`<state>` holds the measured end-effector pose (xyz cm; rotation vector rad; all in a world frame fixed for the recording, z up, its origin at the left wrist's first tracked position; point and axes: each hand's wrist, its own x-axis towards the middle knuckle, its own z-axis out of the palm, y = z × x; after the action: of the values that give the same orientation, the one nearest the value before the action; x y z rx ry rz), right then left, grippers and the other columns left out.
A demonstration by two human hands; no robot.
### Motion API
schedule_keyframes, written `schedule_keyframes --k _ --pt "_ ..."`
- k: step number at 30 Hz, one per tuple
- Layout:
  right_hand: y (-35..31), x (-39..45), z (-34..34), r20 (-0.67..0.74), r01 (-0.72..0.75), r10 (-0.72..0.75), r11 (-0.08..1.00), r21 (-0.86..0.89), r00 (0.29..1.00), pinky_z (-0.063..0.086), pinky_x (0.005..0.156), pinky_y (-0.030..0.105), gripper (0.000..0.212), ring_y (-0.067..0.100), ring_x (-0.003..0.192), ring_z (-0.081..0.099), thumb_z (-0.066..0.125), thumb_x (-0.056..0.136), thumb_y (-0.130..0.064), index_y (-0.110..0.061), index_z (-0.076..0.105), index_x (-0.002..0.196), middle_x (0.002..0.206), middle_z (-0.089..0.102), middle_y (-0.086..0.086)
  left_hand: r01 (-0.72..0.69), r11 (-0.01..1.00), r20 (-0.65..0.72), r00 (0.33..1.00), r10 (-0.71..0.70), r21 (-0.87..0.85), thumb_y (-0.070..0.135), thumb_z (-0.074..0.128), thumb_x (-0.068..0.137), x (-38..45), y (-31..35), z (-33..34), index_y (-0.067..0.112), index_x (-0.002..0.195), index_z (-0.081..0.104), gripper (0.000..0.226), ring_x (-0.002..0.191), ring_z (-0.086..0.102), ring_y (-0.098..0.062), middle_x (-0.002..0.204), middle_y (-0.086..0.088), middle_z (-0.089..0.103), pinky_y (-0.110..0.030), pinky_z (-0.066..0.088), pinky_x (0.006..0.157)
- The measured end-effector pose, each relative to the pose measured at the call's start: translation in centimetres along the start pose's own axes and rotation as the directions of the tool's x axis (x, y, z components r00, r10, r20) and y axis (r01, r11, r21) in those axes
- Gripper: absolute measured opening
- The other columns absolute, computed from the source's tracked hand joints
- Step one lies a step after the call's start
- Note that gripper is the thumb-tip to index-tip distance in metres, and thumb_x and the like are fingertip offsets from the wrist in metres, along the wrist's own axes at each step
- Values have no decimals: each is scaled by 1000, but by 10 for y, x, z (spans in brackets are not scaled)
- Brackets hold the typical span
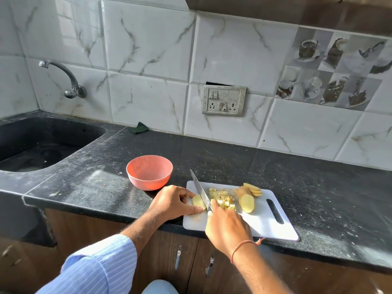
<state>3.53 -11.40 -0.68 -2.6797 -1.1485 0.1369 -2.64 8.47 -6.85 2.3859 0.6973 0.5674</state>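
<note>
In the head view, a potato piece (198, 202) is seen at the left end of the white cutting board (263, 225), which lies at the near edge of the dark table (233, 162). The piece is pinned by the left grip (174, 201), fingers curled onto its far end and thumb set against its near end, so it lies at 3 o'clock from that grip. The knife (199, 188) is held in the right grip (228, 228), closed round the handle, with the blade running from 5 o'clock up to 11 o'clock and set against the piece's right flank. The piece's long axis is judged nearly parallel to the blade, so a further cut would call for the blade to be shifted toward 9 o'clock. A diced pile (222, 198) and uncut slices (247, 203) lie at 3 o'clock of the blade, and a pink bowl (148, 181) stands at 10 o'clock, off the board
</note>
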Motion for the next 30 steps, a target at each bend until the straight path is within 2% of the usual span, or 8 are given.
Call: schedule_keyframes --k 3,5,8,11,18,22,25,30 --pt "2 3 -1 2 13 -13 1000 6 1000 53 85 41 32 32 107 67 31 108 -32 -28 46 137 114 70 8 2 1000 -8 1000 -2 10 74 86 65 0 0 0 34 119 80 68 60 54 -2 73 14 67 -15 40 54" --pt "6 -5 2 -27 48 -50 998 -41 998 50 80 41 37 33 108 68 31 108 -33 -29 43 143 114 71 9 6 1000 -15 1000 -6 15 77 85 64 -1 0 1 35 119 79 69 60 54 -1 72 16 65 -14 38 53" --pt "17 -15 7 -71 82 -89 993 -87 994 55 84 41 50 32 108 70 32 106 -34 -32 35 156 113 74 7 10 1000 -12 1000 -10 7 79 85 63 0 1 0 36 117 80 69 60 54 -1 73 15 66 -15 39 54" --pt "22 -15 10 -95 71 -75 997 -40 993 56 82 38 51 28 105 71 33 106 -37 -35 37 157 109 75 4 3 1000 -2 1000 -3 16 79 84 64 -1 2 -1 35 117 80 69 62 55 -3 73 16 66 -15 37 52" --pt "17 -15 3 -154 48 -35 996 78 987 52 90 37 48 26 113 68 36 108 -40 -40 39 156 120 74 0 -17 1000 -14 1000 16 -16 69 89 67 -2 3 -2 31 112 82 59 58 53 4 60 16 57 -14 38 55" --pt "15 -19 0 -108 80 -81 997 -12 991 53 85 37 47 28 112 68 35 107 -37 -36 42 153 115 74 2 7 1000 -6 1000 -7 -29 71 89 65 0 1 -1 34 112 81 61 58 54 2 64 16 61 -15 37 53" --pt "7 -14 2 -56 64 -68 996 -65 996 53 85 40 51 32 112 68 34 106 -31 -33 35 158 116 73 7 21 1000 -6 1000 -22 -15 75 87 63 0 1 -2 35 112 82 63 59 54 -2 68 16 64 -16 37 54" --pt "-3 -3 -2 1 33 -33 999 -29 999 50 86 42 43 34 112 66 30 109 -32 -30 35 152 120 68 10 25 1000 -4 1000 -25 -18 74 87 64 -3 2 -3 34 114 81 63 59 55 4 67 16 63 -13 37 53"
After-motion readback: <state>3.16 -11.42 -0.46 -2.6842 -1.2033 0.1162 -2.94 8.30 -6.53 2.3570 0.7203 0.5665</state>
